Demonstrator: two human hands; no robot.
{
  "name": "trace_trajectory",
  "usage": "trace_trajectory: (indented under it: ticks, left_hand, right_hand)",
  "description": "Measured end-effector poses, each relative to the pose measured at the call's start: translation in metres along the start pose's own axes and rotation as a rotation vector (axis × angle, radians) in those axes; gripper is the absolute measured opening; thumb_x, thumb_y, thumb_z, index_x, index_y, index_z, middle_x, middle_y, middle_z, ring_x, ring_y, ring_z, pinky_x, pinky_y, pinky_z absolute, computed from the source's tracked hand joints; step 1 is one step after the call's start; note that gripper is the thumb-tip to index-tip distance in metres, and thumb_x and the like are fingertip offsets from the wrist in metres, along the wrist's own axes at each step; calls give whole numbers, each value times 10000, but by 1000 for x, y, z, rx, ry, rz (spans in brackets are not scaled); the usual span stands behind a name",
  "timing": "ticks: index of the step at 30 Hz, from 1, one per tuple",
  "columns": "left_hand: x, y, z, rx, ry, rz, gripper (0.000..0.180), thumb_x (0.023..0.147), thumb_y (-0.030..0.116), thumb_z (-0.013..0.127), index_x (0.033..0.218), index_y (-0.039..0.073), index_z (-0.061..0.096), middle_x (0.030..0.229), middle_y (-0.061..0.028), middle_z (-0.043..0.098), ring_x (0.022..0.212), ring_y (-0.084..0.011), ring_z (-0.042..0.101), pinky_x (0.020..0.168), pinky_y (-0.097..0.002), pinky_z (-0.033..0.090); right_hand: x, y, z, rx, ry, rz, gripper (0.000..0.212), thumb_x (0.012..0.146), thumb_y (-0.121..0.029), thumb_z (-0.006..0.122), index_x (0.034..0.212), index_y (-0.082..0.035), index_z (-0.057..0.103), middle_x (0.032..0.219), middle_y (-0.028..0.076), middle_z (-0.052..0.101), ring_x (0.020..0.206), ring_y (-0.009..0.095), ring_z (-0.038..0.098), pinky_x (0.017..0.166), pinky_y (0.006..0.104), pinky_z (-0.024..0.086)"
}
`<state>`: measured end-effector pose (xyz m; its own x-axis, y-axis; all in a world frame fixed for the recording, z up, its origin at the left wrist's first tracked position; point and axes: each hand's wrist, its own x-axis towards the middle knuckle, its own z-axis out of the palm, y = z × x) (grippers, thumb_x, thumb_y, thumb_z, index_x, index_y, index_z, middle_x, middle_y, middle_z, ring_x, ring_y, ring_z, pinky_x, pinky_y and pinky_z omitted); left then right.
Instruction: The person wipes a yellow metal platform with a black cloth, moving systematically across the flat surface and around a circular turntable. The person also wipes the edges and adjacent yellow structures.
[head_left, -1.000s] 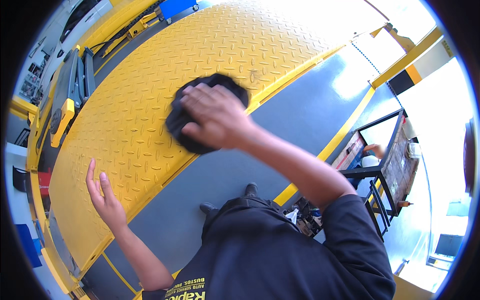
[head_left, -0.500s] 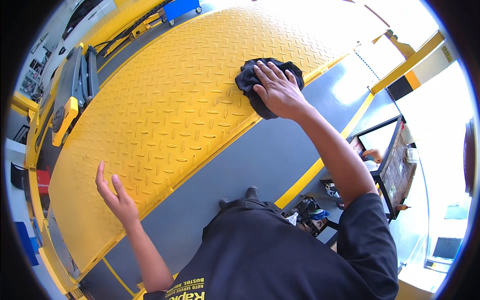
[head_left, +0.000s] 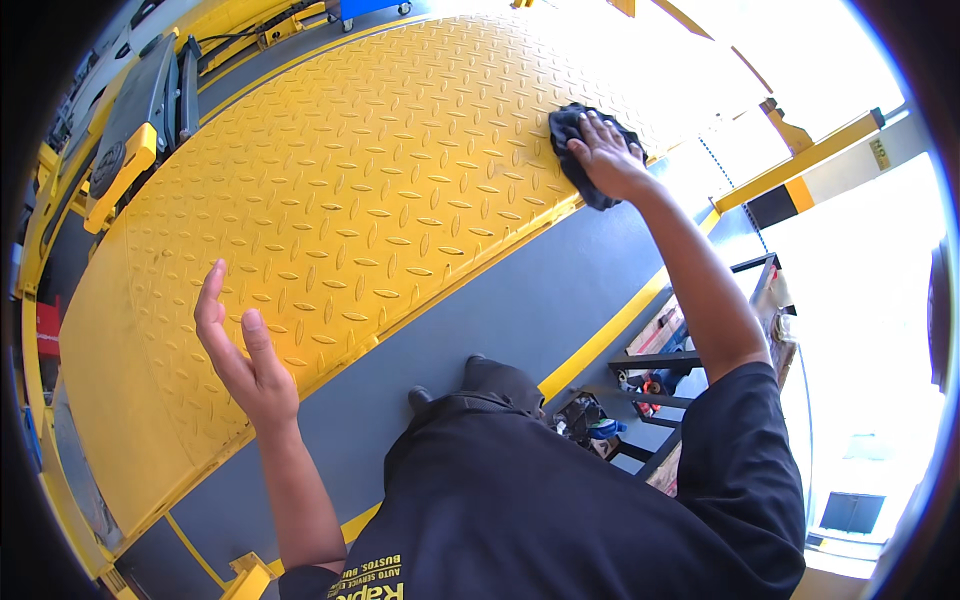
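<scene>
My right hand (head_left: 607,155) lies flat, fingers spread, pressing a dark cloth (head_left: 580,150) onto the far right part of the yellow tread-plate platform (head_left: 350,200), close to its edge. My left hand (head_left: 245,350) is open and empty, raised over the platform's near left part, well apart from the cloth. Near me runs a grey floor strip (head_left: 500,310) with a yellow line. A black metal rack (head_left: 690,380) stands to the right, and grey-and-yellow machinery (head_left: 135,130) sits at the far left.

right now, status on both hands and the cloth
Right hand flat on the dark cloth, pressing it to the yellow tread plate. Left hand open, raised, empty. Nothing in the cloth's way.
</scene>
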<state>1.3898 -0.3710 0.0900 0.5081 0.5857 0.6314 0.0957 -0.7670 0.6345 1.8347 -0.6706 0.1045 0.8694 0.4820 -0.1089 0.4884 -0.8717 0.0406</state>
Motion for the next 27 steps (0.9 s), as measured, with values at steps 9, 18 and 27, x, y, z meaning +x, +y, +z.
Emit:
trace_trajectory:
  ticks: [9,18,27]
  left_hand:
    - [2,-2,8,-52,13,-33,492,1173,287,451,1585,22,491,1623,-144,568,1502,-326,514,1238,-538,339]
    - [2,-3,9,-92,-20,-81,475,1161,246,433,1576,24,500,1635,-142,558,1529,-320,487,1269,-557,299]
    - [1,0,10,-117,-16,-88,488,1166,289,448,1565,16,511,1632,-148,557,1530,-321,482,1270,-575,301]
  right_hand:
    - [11,-28,3,15,80,-75,776,1161,-634,318,1779,-171,249,1871,46,168,1720,281,159,1339,674,149]
    - [15,-43,-5,106,65,-139,796,1156,-640,313,1772,-138,257,1871,68,162,1723,315,135,1333,707,141]
    - [7,-69,-10,80,61,-200,798,1156,-645,309,1782,-156,232,1873,65,152,1723,344,113,1345,686,124]
